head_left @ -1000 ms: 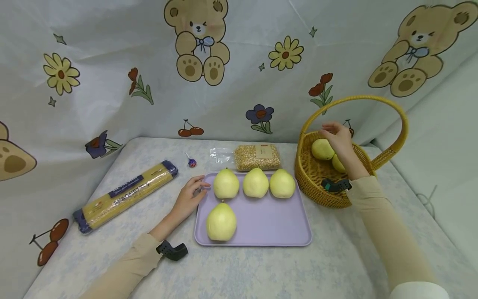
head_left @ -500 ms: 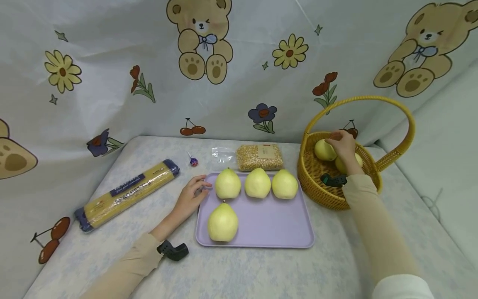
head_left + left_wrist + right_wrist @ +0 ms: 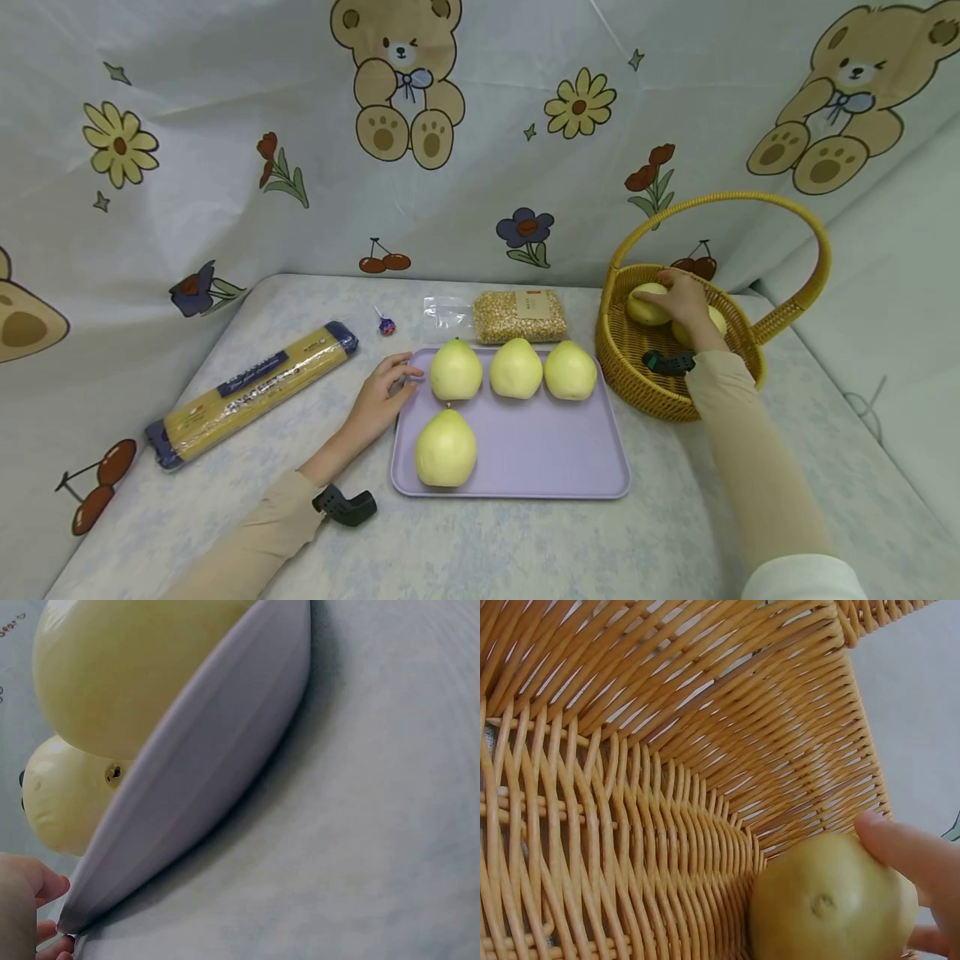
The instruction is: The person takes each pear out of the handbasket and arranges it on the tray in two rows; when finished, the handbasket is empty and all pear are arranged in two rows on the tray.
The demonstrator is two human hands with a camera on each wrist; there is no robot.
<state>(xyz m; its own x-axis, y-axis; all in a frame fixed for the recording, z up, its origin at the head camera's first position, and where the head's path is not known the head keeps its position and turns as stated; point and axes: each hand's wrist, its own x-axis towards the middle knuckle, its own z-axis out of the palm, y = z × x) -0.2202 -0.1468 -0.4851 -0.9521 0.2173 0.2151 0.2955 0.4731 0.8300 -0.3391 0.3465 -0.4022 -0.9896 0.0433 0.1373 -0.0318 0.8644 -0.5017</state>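
In the basket [image 3: 645, 398] at the right, my right hand [image 3: 692, 305] grips a yellow-green pear [image 3: 647, 308]. The right wrist view has the thumb [image 3: 900, 844] on one side of that pear [image 3: 832, 900], the other fingers partly hidden behind it. A second pear [image 3: 717, 320] lies beside it in the basket, partly covered by my hand. My left hand [image 3: 381, 398] rests its relaxed fingers on the left rim of the lilac tray [image 3: 540, 450]. Three pears stand in a row along the tray's back, and another pear [image 3: 446, 448] stands at its front left.
Behind the tray lies a clear bag of yellow kernels [image 3: 517, 317]. A small lollipop [image 3: 386, 325] is left of that bag. A long yellow-and-blue packet of spaghetti [image 3: 255, 393] lies at the left. The basket's tall handle [image 3: 806, 225] arches above its opening.
My right hand has lowered from above the pear in the basket, and its thumb and fingers have taken hold of it. My left hand has stayed at the tray's rim.
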